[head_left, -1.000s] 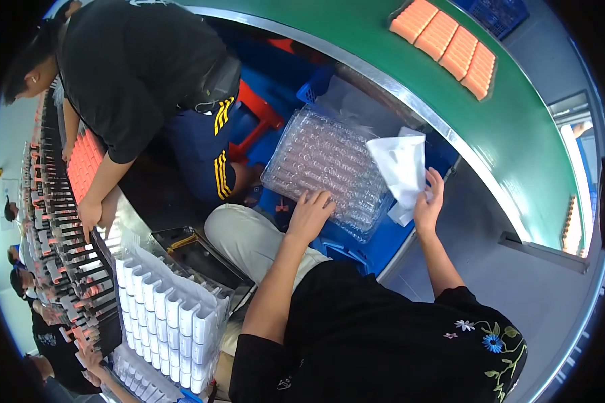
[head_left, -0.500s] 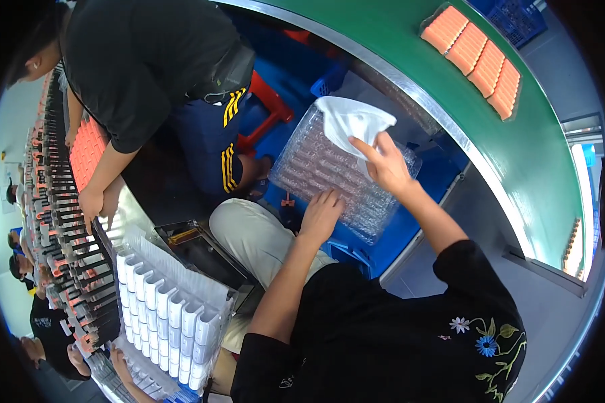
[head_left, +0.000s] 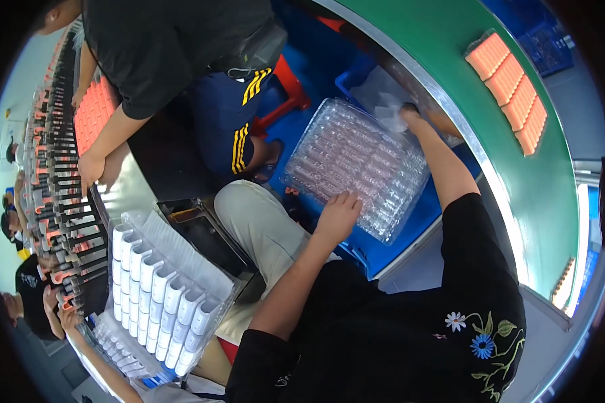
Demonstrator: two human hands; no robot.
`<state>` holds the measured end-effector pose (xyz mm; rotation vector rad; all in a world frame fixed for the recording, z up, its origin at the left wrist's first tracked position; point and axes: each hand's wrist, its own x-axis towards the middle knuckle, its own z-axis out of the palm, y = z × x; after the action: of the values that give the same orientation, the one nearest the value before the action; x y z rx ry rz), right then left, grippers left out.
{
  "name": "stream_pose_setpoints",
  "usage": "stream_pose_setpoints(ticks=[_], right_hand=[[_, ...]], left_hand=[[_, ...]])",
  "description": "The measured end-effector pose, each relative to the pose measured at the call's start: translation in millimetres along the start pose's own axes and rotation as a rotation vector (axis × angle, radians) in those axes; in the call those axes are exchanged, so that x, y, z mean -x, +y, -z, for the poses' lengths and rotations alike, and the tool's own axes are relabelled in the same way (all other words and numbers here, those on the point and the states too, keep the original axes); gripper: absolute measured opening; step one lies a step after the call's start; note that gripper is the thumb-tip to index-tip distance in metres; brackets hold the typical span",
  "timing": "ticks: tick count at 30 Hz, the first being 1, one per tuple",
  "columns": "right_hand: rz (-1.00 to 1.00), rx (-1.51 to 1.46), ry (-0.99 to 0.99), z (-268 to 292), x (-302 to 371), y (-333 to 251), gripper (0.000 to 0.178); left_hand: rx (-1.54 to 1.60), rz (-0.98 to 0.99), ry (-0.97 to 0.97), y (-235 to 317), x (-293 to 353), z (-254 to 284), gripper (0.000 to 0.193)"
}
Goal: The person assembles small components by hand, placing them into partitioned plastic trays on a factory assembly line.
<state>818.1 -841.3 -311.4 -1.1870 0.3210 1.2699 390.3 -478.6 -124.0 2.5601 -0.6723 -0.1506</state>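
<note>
A clear plastic tray point(head_left: 356, 161) with rows of moulded compartments lies in front of me over a blue surface. My left hand point(head_left: 339, 215) rests on its near edge, fingers lying flat and together, holding nothing. Beyond the tray's far right corner, my right hand point(head_left: 410, 115) reaches out beside the green bench. A thin, crumpled white sheet point(head_left: 388, 111) hangs at its fingers, which are dark and partly hidden; the hand appears closed on it.
White parts point(head_left: 161, 295) stand in rows in a tray at my left. A co-worker point(head_left: 175, 54) leans over orange parts point(head_left: 95, 114) by a rack line. The curved green bench point(head_left: 444, 67) carries more orange parts point(head_left: 507, 91). A red stool point(head_left: 289, 91) stands ahead.
My right hand has moved forward and right with the white sheet, off the tray to beyond its far corner. My left hand stays on the tray's near edge. The view has shifted slightly.
</note>
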Motion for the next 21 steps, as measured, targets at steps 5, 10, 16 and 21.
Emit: stream_pose_setpoints(ticks=[5,10,16,21], right_hand=[[0.254,0.543,0.858,17,-64,67,0.054],[0.236,0.668,0.835,-10,-117,93,0.054],[0.258,0.865,0.989,4,-96,72,0.055],[0.263,1.051,1.096,-1,-86,82,0.056]], left_hand=[[0.006,0.015,0.121,-13,9,-7,0.029],[-0.053,0.089,0.034,-31,10,-5,0.023],[-0.016,0.077,0.092,-36,2,-10,0.022],[-0.063,0.219,-0.017,-29,-11,-9,0.025]])
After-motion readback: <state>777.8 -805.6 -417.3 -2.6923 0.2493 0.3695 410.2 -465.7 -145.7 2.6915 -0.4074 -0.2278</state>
